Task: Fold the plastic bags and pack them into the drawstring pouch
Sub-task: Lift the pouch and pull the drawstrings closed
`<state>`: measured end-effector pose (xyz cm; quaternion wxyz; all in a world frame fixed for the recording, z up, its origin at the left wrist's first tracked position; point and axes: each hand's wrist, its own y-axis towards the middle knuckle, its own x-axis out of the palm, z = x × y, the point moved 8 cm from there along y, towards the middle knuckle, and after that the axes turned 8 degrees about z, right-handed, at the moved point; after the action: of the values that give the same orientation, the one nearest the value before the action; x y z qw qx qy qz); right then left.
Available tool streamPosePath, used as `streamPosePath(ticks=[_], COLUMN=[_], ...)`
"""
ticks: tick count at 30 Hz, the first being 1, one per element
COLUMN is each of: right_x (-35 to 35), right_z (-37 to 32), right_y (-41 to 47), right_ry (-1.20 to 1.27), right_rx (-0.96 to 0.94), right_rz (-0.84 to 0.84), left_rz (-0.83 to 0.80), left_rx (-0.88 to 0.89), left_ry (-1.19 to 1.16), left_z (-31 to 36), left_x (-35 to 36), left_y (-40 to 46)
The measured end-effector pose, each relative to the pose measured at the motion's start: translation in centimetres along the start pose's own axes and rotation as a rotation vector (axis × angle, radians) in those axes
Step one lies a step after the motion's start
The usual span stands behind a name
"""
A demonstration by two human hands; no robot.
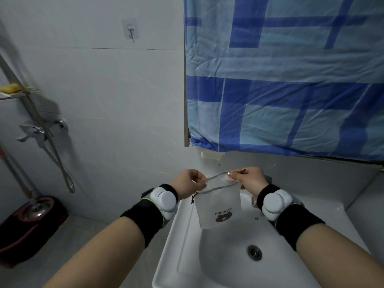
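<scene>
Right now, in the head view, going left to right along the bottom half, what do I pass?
Red mop bucket → left hand → drawstring pouch, held up over the sink by both hands pinching its mouth → right hand.

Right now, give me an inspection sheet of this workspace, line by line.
Surface: white sink, basin bare around the drain.
Job's things: drawstring pouch held above the sink, mouth pulled open; no plastic bags seen.
Clutter: yellow sponge on the left shelf.
Grippers: left hand and right hand each pinch the pouch rim.
Cables: shower hose hangs on the wall.
Surroundings: blue plaid cloth, wall hook, mop bucket on the floor.
</scene>
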<state>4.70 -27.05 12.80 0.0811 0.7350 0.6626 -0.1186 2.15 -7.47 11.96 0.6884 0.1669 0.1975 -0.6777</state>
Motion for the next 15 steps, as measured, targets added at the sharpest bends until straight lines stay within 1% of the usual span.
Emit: streamPosePath(ticks=[3, 7, 12, 15], right_x=[-0.6, -0.8, -1.3, -1.8], right_z=[0.1, 0.3, 0.2, 0.2], right_y=[0.2, 0.3, 0.1, 0.1], right_ry=[-0.03, -0.06, -0.065, -0.054], right_rx=[0.016, 0.03, 0.028, 0.034], right_rz=[0.028, 0.04, 0.066, 0.088], left_rz=[0.068, 0.052, 0.022, 0.02], left_rx=[0.017, 0.004, -0.112, -0.169], left_ry=[-0.017, -0.033, 0.024, -0.07], left_z=[-0.1, -0.3, -1.3, -2.0], left_x=[-0.8, -1.0, -1.3, -1.5], left_y=[0.2, 0.4, 0.3, -0.1])
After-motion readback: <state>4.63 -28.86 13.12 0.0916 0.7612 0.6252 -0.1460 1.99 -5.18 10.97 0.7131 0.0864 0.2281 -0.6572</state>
